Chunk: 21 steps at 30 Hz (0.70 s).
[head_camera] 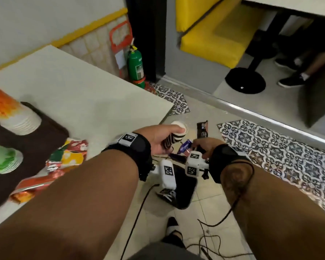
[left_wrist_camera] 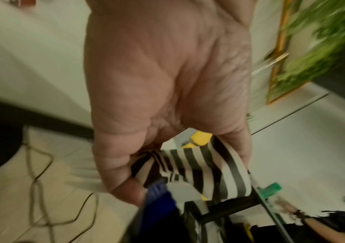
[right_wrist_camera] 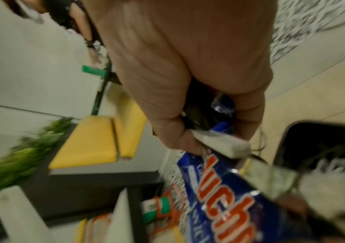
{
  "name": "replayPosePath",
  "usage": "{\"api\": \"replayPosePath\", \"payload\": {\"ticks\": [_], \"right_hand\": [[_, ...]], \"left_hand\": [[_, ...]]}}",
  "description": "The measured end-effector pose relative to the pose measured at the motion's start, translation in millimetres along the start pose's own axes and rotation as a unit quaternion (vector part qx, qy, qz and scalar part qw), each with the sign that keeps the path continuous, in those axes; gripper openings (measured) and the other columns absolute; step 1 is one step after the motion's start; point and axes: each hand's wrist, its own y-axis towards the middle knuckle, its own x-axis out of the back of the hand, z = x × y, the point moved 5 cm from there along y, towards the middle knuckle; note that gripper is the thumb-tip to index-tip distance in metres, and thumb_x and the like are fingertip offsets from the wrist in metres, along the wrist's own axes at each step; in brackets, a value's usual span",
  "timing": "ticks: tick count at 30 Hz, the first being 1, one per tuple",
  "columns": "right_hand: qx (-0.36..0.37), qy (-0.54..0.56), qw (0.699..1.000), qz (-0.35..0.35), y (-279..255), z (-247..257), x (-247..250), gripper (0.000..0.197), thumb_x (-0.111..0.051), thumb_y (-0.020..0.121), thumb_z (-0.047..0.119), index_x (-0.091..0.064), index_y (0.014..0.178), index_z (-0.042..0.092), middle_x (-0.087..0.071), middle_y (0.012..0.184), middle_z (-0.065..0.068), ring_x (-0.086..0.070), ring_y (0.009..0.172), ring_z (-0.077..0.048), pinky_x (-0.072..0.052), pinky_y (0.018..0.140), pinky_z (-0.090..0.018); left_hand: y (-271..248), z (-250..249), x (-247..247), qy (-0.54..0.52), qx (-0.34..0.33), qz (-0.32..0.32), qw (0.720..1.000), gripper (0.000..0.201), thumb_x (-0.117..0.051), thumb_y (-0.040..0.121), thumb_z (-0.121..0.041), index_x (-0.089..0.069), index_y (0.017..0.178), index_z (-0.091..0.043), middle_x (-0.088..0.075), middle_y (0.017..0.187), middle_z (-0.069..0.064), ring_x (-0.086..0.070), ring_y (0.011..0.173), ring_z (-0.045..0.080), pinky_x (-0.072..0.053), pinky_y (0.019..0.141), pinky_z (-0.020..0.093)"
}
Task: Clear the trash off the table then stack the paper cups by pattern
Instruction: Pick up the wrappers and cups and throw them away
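Black plastic of a bin (head_camera: 184,186) is showing on the floor at six o'clock, right under both wrists, so the trash step is looking close to its drop. The right hand (head_camera: 204,147) is curling its grip tight round a blue wrapper (right_wrist_camera: 225,189) with orange lettering, together with some darker crumpled bits I cannot make out. The left hand (head_camera: 158,141) is wrapping its fingers round a striped paper cup (head_camera: 174,138), black and white, squeezed out of shape in the left wrist view, with a second blue scrap (left_wrist_camera: 159,195) sitting just against the thumb.

To do this well, I would judge that both hands should be lowering until they are hanging squarely over the bin mouth before loosening, since light foil drifts sideways. The right should be letting go first. Whether the crushed cup counts as trash or as a cup for stacking is unclear; its state suggests trash.

Farther out, at twelve o'clock, a white cup (head_camera: 178,125) and a dark wrapper (head_camera: 202,129) are lying on the floor tiles. At nine o'clock, on the desk (head_camera: 83,87), red and green wrappers (head_camera: 64,156) are waiting beside a brown tray (head_camera: 45,139) bearing an orange stack of cups (head_camera: 9,111) and a green stack (head_camera: 2,158).
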Motion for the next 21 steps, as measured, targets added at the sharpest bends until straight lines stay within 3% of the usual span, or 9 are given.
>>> {"api": "replayPosePath", "payload": {"ticks": [2,5,8,10,12,13,17,19,21], "right_hand": [[-0.062,0.032,0.997,0.017,30.0,-48.9,16.9,0.023,-0.068,0.085,0.011,-0.059,0.107,0.011,-0.061,0.132,-0.011,-0.064,0.107,-0.024,-0.058,0.091,-0.032],[-0.126,0.017,0.991,0.032,105.3,-131.7,28.5,0.034,-0.076,0.064,0.018,-0.064,0.096,0.013,-0.063,0.132,-0.016,-0.065,0.118,-0.032,-0.055,0.099,-0.045],[-0.181,-0.013,0.981,0.068,113.5,-167.5,8.4,0.011,-0.073,0.057,0.016,-0.074,0.067,0.011,-0.071,0.093,-0.015,-0.068,0.095,-0.033,-0.055,0.092,-0.043],[-0.205,-0.036,0.973,0.101,132.1,-192.1,-7.3,0.007,-0.076,0.052,0.015,-0.074,0.05,0.008,-0.07,0.076,-0.016,-0.065,0.084,-0.034,-0.055,0.091,-0.046],[-0.216,-0.04,0.968,0.124,157.4,-214.5,-18.8,0.014,-0.078,0.042,0.016,-0.074,0.053,0.008,-0.071,0.079,-0.017,-0.066,0.084,-0.034,-0.056,0.096,-0.05],[-0.222,-0.049,0.965,0.129,163.1,-220.8,-21.9,0.015,-0.078,0.046,0.015,-0.074,0.058,0.008,-0.07,0.083,-0.017,-0.066,0.084,-0.033,-0.057,0.094,-0.05],[-0.237,-0.009,0.965,0.113,182.6,-228.3,-29.7,0.012,-0.065,0.091,0.009,-0.057,0.083,0.013,-0.059,0.094,-0.007,-0.06,0.082,-0.021,-0.058,0.066,-0.03],[-0.225,-0.084,0.966,0.1,205.5,-240.5,-32.6,0.005,-0.066,0.091,0.013,-0.066,0.092,0.008,-0.07,0.108,-0.015,-0.068,0.1,-0.03,-0.06,0.085,-0.038],[-0.21,-0.141,0.964,0.086,224.0,-247.8,-37.5,0.018,-0.067,0.089,0.017,-0.072,0.104,0.008,-0.071,0.118,-0.016,-0.067,0.113,-0.032,-0.054,0.101,-0.043]], "left_hand": [[33.8,15.1,-19.8,0.006,0.049,-0.009,0.999,0.037,-0.071,0.087,-0.033,-0.058,0.119,-0.018,-0.055,0.099,0.004,-0.048,0.078,0.015,-0.042,0.06,0.025],[78.2,45.4,-38.7,0.033,0.114,-0.009,0.993,0.05,-0.073,0.086,-0.033,-0.057,0.13,-0.015,-0.058,0.103,0.006,-0.054,0.083,0.017,-0.045,0.06,0.028],[117.9,80.0,-50.4,0.043,0.174,0.012,0.984,0.044,-0.073,0.087,-0.028,-0.06,0.125,-0.009,-0.069,0.101,0.01,-0.065,0.075,0.02,-0.054,0.053,0.026],[146.6,103.5,-53.2,0.049,0.205,0.023,0.977,0.057,-0.08,0.077,-0.03,-0.061,0.126,-0.008,-0.073,0.106,0.012,-0.072,0.083,0.025,-0.062,0.064,0.031],[186.9,135.5,-49.4,0.08,0.237,0.024,0.968,0.077,-0.087,0.06,-0.033,-0.061,0.129,-0.01,-0.073,0.112,0.015,-0.073,0.097,0.029,-0.06,0.085,0.041],[209.1,155.1,-45.9,0.084,0.254,0.025,0.963,0.082,-0.088,0.054,-0.034,-0.061,0.128,-0.011,-0.074,0.112,0.017,-0.073,0.099,0.031,-0.059,0.089,0.045],[262.0,202.2,-29.7,0.122,0.276,-0.016,0.953,0.085,-0.089,0.043,-0.042,-0.064,0.119,-0.014,-0.076,0.103,0.014,-0.073,0.096,0.031,-0.059,0.087,0.043],[271.2,207.5,-27.3,0.144,0.267,-0.024,0.953,0.076,-0.087,0.055,-0.045,-0.061,0.12,-0.014,-0.073,0.107,0.013,-0.069,0.098,0.029,-0.058,0.088,0.041],[284.6,217.7,-24.4,0.15,0.257,-0.025,0.954,0.068,-0.085,0.066,-0.045,-0.059,0.12,-0.013,-0.07,0.109,0.012,-0.066,0.098,0.027,-0.058,0.087,0.038]]}}
